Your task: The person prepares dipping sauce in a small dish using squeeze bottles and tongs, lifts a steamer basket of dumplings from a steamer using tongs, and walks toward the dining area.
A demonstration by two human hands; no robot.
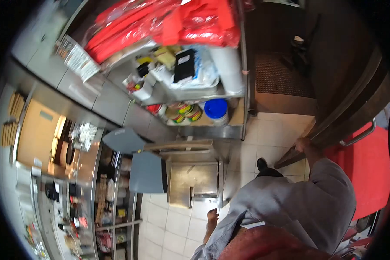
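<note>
At the right, my right hand point(303, 145) is closed on the edge of a dark wooden door point(329, 123), its fingers partly hidden against the wood. My left hand point(212, 215) hangs low beside a metal stand point(203, 177), apart from it. Its fingers are loosely bent and a little apart, with nothing visible in them. A dark shoe point(261, 164) shows on the tiled floor near the door's lower edge.
Metal shelving point(238, 131) ahead holds red plastic-wrapped packs point(160, 26), cans and a blue-lidded tub point(216, 112). A dark doorway with a textured mat point(281, 76) lies beyond. A red panel with a metal handle point(362, 173) stands right; a stocked counter point(89, 169) runs left.
</note>
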